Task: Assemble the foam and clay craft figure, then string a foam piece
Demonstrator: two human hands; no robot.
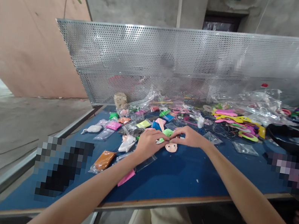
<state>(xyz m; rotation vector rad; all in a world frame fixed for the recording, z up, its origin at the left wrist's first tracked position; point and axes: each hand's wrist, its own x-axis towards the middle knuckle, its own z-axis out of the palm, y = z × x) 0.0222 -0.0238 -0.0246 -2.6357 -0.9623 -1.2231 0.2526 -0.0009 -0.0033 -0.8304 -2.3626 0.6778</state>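
Observation:
My left hand [148,142] and my right hand [188,136] meet over the blue table with their fingertips pinched together. A light green clay-like piece [168,132] shows between and just behind the fingers, and both hands are closed on it. Part of it is hidden by the fingers. Right below the fingertips lies a flat, pale pink face-shaped piece [171,147] with dark eye dots. White pieces in clear film [127,144] rest left of my left hand. An orange-brown clay packet [104,161] sits nearer the table's left side.
Small coloured packets [143,124] and clear bags are scattered behind my hands. Yellow, pink and purple flat shapes [239,123] pile up at the back right. A perforated metal screen [157,67] borders the table's far edge. A black strap [286,135] lies at right.

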